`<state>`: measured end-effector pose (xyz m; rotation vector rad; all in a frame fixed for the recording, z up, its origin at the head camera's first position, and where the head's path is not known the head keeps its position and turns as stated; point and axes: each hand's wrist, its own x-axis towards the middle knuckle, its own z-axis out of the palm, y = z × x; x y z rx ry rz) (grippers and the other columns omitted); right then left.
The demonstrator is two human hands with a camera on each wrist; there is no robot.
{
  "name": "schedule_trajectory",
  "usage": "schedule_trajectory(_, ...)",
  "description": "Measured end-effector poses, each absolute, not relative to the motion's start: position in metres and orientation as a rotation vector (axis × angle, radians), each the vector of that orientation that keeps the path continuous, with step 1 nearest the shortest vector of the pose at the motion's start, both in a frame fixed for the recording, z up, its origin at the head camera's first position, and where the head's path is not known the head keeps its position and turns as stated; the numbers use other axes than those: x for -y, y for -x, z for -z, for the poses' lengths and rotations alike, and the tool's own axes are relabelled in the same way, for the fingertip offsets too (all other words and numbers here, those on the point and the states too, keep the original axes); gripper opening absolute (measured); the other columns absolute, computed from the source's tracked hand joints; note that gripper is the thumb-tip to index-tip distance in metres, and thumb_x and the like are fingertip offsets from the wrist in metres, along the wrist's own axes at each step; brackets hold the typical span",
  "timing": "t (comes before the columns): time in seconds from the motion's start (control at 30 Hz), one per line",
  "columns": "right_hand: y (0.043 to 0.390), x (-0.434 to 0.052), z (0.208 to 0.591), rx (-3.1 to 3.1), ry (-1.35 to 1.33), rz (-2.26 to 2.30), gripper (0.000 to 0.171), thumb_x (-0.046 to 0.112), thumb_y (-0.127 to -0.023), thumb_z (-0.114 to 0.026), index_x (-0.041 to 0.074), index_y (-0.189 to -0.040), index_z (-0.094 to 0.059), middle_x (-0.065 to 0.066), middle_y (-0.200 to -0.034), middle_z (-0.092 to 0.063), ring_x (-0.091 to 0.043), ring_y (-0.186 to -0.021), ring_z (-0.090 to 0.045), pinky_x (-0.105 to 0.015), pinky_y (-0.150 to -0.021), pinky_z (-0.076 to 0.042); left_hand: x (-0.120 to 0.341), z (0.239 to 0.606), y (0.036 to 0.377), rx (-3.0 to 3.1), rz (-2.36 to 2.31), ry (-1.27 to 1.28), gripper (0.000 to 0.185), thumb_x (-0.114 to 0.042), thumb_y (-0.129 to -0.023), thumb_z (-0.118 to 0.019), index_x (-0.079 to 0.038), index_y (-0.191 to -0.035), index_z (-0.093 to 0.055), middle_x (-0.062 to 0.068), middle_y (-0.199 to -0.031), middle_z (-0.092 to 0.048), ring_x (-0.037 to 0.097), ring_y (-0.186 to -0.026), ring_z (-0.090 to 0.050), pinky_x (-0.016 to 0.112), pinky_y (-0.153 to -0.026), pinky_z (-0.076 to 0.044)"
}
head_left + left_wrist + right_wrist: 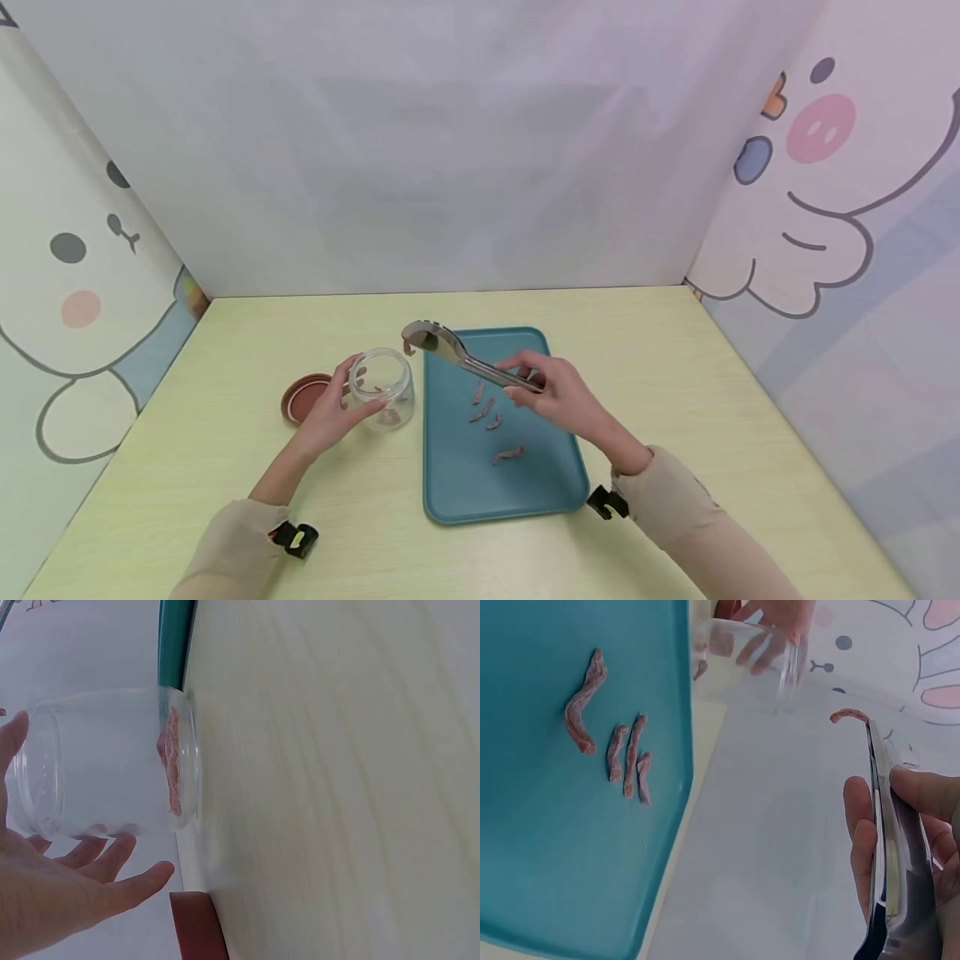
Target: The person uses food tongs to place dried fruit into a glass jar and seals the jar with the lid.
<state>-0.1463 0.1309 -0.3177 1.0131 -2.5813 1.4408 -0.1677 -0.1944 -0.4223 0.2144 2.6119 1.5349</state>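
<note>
My left hand (330, 421) holds a clear jar (402, 407) by its upper sides, thumb on one side and fingers on the other. The jar stands upright and uncovered on the table, with reddish meat strips (174, 761) lying at its bottom. In my right hand (562, 400) I grip metal tongs (468, 362). Their tips pinch one curled meat strip (847, 715), raised up and to the right of the jar's mouth. Below the tongs, a blue-green tray (465, 487) carries several more dried-looking strips (508, 455).
A round red-brown lid (302, 402) lies on the table left of the jar, partly behind my left hand. The pale wooden table (637, 333) meets a plain curtain (480, 183) at the back and cartoon-printed sheets (810, 208) at the sides.
</note>
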Motion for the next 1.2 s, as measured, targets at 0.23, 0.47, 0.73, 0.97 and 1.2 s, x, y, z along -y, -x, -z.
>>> schedule_trajectory(0.23,0.146,-0.118,0.323,2.539,-1.071,-1.444,0.024,-0.008,-0.079,-0.059,-0.002,-0.103,-0.058,-0.011,-0.068,-0.05,-0.009,-0.043,-0.041,-0.021,-0.041,-0.035,0.195,0.422,0.167,-2.61,-1.524,-0.209,0.087,-0.041,-0.078,-0.064,-0.016,-0.141,-0.01,0.022,-0.138,-0.021,0.044,-0.12,-0.025,0.059,-0.089,-0.028)
schedule_trajectory(0.47,0.147,-0.108,0.334,2.505,-1.111,-1.458,0.022,-0.006,-0.079,-0.061,-0.003,-0.101,-0.058,-0.011,-0.068,-0.052,-0.012,-0.042,-0.045,-0.022,-0.039,-0.036,0.195,0.421,0.167,-2.609,-1.517,-0.202,0.087,-0.042,-0.078,-0.064,-0.016,-0.141,-0.009,0.021,-0.139,-0.019,0.044,-0.121,-0.025,0.058,-0.089,-0.029)
schedule_trajectory(0.73,0.159,-0.105,0.367,2.539,-1.077,-1.478,0.023,0.004,-0.081,-0.062,0.006,-0.104,-0.059,-0.003,-0.07,-0.054,-0.008,-0.049,-0.054,-0.023,-0.042,-0.044,0.195,0.422,0.167,-2.611,-1.524,-0.209,0.086,-0.041,-0.078,-0.064,-0.016,-0.14,-0.01,0.02,-0.139,-0.02,0.044,-0.121,-0.025,0.058,-0.089,-0.03)
schedule_trajectory(0.97,0.146,-0.097,0.346,2.582,-1.063,-1.534,0.022,-0.005,-0.08,-0.06,-0.003,-0.102,-0.058,-0.012,-0.069,-0.056,-0.013,-0.049,-0.053,-0.023,-0.04,-0.04,0.195,0.423,0.168,-2.608,-1.529,-0.217,0.085,-0.04,-0.078,-0.064,-0.016,-0.14,-0.011,0.02,-0.139,-0.02,0.044,-0.121,-0.025,0.059,-0.089,-0.029)
schedule_trajectory(1.2,0.145,-0.097,0.345,2.632,-1.025,-1.546,0.025,-0.002,-0.08,-0.061,-0.003,-0.104,-0.058,-0.012,-0.071,-0.055,-0.014,-0.051,-0.055,-0.025,-0.044,-0.044,0.195,0.422,0.168,-2.605,-1.546,-0.238,0.084,-0.038,-0.079,-0.064,-0.016,-0.14,-0.011,0.021,-0.138,-0.023,0.044,-0.121,-0.025,0.059,-0.089,-0.028)
